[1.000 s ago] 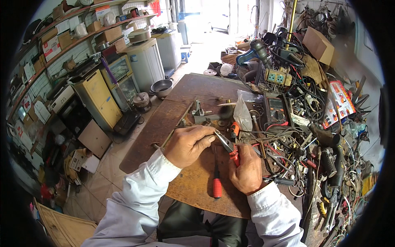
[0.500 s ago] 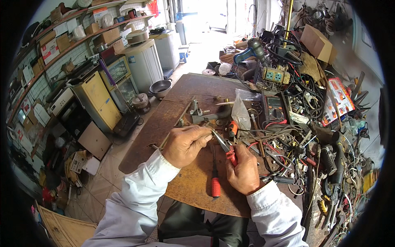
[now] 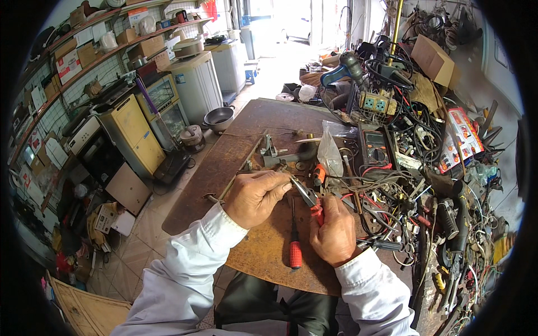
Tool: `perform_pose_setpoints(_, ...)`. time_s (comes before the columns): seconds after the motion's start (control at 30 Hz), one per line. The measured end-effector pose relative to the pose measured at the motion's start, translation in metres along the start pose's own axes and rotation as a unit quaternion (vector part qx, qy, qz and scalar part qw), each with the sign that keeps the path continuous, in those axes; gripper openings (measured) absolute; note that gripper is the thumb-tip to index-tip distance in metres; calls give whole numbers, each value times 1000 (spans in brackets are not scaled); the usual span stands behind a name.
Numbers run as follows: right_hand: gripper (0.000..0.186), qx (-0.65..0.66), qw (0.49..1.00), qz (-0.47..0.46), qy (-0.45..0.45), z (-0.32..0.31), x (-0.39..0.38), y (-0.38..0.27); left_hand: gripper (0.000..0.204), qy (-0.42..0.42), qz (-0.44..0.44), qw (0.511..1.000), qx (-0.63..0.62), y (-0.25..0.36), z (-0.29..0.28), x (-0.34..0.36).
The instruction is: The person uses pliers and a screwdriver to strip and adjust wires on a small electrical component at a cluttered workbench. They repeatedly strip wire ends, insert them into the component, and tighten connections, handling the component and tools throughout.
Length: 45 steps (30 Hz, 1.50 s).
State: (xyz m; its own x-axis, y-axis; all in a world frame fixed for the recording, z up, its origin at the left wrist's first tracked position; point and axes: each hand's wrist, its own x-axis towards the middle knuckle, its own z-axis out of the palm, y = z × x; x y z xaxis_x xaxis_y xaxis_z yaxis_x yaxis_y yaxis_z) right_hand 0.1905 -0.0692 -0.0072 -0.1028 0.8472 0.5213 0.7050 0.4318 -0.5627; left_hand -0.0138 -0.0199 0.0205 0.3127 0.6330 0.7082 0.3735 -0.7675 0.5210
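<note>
Right hand point(image 3: 333, 231) has red-handled pliers point(image 3: 307, 197) gripped over the brown table point(image 3: 259, 256), left hand point(image 3: 253, 200) pinches some tiny thing point(image 3: 291, 178) at their tips, and that red-and-white package's point(image 3: 460, 137) print is kinda too blurry to read.

Light: daylight from the doorway point(image 3: 294, 31) at top centre, glaring to blank white | Brightness: white sleeves point(image 3: 182, 252) at bottom brightly lit, far left dim | Shadow: tabletop point(image 3: 196, 190) darker just below the right hand point(image 3: 332, 232) | Focus: centre fairly sharp | Lens: wall shelves point(image 3: 92, 67) bow at upper left; rounded black rim, corners dark
</note>
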Motion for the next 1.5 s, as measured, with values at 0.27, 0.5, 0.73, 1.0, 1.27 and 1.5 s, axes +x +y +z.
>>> perform_pose_setpoints(0.27,26,76,995,28,-61,0,1,6,18,1,11,1000,23,1,-1,2)
perform_pose_setpoints(0.5,21,91,994,35,-57,-3,4,2,17,-5,-3,999,40,-2,0,1)
perform_pose_setpoints(0.73,19,85,990,81,-83,-9,9,3,19,30,32,989,138,-2,2,4)
perform_pose_setpoints(1.0,16,128,984,101,-75,-9,8,-3,21,62,42,978,197,-2,7,-1)
perform_pose_setpoints(1.27,14,99,986,122,-53,-10,9,6,18,26,29,981,193,-8,-5,6)
perform_pose_setpoints(1.5,24,36,998,42,10,-1,7,21,16,18,-10,981,191,-36,-24,25)
